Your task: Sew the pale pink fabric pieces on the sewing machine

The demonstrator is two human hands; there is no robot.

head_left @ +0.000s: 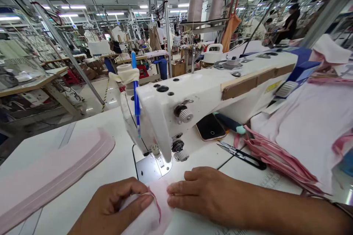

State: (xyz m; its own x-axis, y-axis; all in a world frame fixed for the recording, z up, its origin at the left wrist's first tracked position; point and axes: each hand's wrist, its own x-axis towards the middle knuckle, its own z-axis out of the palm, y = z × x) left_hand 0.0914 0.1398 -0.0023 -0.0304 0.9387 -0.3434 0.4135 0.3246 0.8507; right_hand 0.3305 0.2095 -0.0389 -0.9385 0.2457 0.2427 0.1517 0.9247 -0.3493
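Left hand (116, 207) was at the near edge of the white table (91, 176), fingers curled and pinching the left side of a small pale pink fabric piece (154, 209). A darker pink edge showed along the fold beside the thumb. Right hand (205, 191) lay flat, palm down, with the fingertips (172, 194) pressing the right side of the same piece against the table; it gripped nothing. The fabric piece sat between the two hands, just in front of the metal plate (150, 167) under the needle area of the sewing machine (198, 95).

The machine was white, with its head toward the left and two knurled knobs on its front face. A blue pen (135, 95) hung down its left end, tied on with a pale strip. A phone (211, 126), screen dark, lay on the machine bed behind the right hand, with a teal-handled tool (230, 123) just beside it. Black snips (241, 153) lay on the table to the right of the phone. A bundle of pink strips (278, 159) lay near the snips, touching a large heap of pale pink cloth (306, 125) at the right.

On the left of the table lay a long curved pink panel (55, 170), well apart from the hands. Two thread cones (205, 2) stood on a stand behind the machine. Further back were rows of work tables and other people, too small to describe.
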